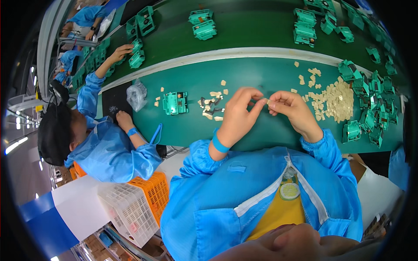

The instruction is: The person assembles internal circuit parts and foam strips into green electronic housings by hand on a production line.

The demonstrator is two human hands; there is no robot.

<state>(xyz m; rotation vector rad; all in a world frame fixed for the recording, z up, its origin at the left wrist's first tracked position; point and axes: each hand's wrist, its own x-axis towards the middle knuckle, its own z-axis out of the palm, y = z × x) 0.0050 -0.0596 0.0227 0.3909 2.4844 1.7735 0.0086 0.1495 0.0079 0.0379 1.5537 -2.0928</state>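
My left hand [242, 114] and my right hand [292, 111] meet above the green worktable, thumbs and fingertips pinched together. A small cream-coloured piece [267, 102] shows between them; its exact shape is mostly hidden by the fingers. Just left of my left hand lie several small black parts [210, 103] among loose cream pieces [215, 93]. Further left, a teal plastic housing [175, 103] sits on the table by itself. To the right of my right hand spreads a large pile of flat cream pieces [338, 101].
Stacked teal housings [370, 104] crowd the table's right end. Beyond a pale rail [244, 52], a dark green conveyor [252, 26] carries groups of housings. At left, a co-worker [109, 143] in blue reaches toward it, near a clear plastic bag [136, 95]. Orange and white crates [135, 213] stand below.
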